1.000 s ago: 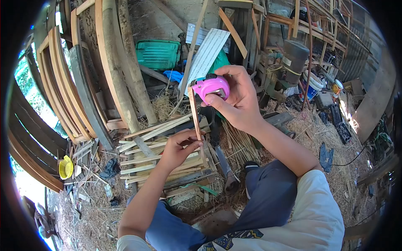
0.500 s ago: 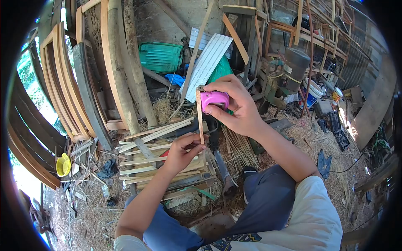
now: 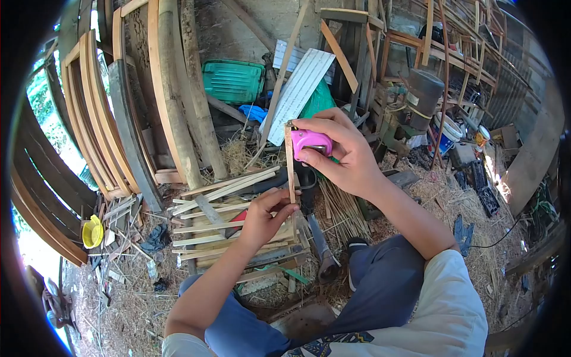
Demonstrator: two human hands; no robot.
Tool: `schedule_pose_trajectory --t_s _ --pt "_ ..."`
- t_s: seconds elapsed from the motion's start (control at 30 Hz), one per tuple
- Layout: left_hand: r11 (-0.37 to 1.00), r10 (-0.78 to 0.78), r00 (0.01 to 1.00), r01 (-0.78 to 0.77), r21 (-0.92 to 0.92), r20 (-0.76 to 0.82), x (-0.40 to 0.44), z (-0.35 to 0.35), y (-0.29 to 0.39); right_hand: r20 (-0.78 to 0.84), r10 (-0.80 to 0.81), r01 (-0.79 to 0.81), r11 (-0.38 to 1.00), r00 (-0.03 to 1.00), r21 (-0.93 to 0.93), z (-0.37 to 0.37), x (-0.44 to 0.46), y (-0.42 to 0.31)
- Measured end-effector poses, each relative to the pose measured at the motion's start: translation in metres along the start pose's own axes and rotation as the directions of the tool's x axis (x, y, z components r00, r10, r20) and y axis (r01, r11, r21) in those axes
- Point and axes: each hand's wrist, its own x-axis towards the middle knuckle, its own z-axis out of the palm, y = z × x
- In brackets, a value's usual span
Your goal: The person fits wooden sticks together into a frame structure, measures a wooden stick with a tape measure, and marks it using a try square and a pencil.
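Above pale wooden slats [image 3: 197,240], left hand [image 3: 265,221]: fingers pinched on narrow brown wooden strip [image 3: 289,153]. Right hand [image 3: 350,162]: fingers spread around rounded pink plastic tape measure [image 3: 305,139], at strip's top. Strip straighter in view than a second ago; alignment apparently better.

No legible text; marks on the long white rectangular panel [image 3: 306,83] beyond the right hand [image 3: 344,150] are unreadable.

The pink tape measure [image 3: 304,138] has dropped closer to the left fingers [image 3: 286,212], and the thin strip [image 3: 289,154] they pinch stands straighter.
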Motion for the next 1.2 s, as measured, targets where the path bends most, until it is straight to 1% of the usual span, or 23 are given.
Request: schedule_pose_trajectory --t_s 0.03,0.13,0.33,0.47,0.57,0.67,0.77,0.87,0.93,1.03,1.2 --pt "1.000 0.006 1.000 -0.006 0.011 0.002 0.000 0.000 0.000 0.002 0.005 -0.005 1.000 1.000 -0.012 0.000 0.000 -0.001" --pt "1.000 0.003 1.000 -0.003 0.030 0.006 0.000 0.000 0.005 0.009 0.045 -0.046 0.998 0.999 0.043 -0.001 -0.001 -0.004" --pt "0.999 -0.007 1.000 0.007 0.041 0.000 -0.001 -0.001 0.004 0.051 -0.015 0.017 0.998 0.999 -0.055 -0.002 -0.001 -0.001" --pt "0.999 -0.006 1.000 0.006 0.035 -0.013 -0.001 -0.003 -0.002 0.068 -0.041 0.044 0.998 0.997 -0.044 0.005 -0.006 0.015" --pt "0.998 -0.043 0.999 0.041 0.042 0.031 -0.001 -0.008 -0.001 0.056 -0.044 0.044 0.999 0.997 -0.002 0.010 -0.009 0.024" --pt "0.998 -0.059 0.998 0.059 0.019 0.027 -0.001 -0.007 -0.003 0.058 -0.041 0.042 0.999 0.997 -0.014 0.010 -0.009 0.024" --pt "0.996 -0.070 0.997 0.069 0.052 0.024 -0.001 -0.009 -0.005 0.056 -0.060 0.062 0.997 0.997 -0.038 0.012 -0.008 0.023" --pt "0.999 -0.031 0.999 0.031 -0.013 -0.025 -0.001 -0.007 -0.004 0.070 -0.069 0.073 0.996 0.995 -0.053 0.015 -0.008 0.024" --pt "0.998 -0.066 0.998 0.065 -0.024 -0.023 -0.001 -0.010 -0.010 0.089 -0.084 0.092 0.992 0.992 -0.087 0.017 -0.010 0.028" --pt "0.992 -0.112 0.993 0.110 -0.068 -0.034 -0.001 -0.012 -0.018 0.157 -0.030 0.048 0.992 0.987 -0.115 0.020 -0.018 0.035" --pt "0.987 -0.137 0.989 0.131 -0.096 -0.061 -0.001 -0.015 -0.025 0.174 -0.056 0.077 0.990 0.983 -0.119 0.026 -0.024 0.042"
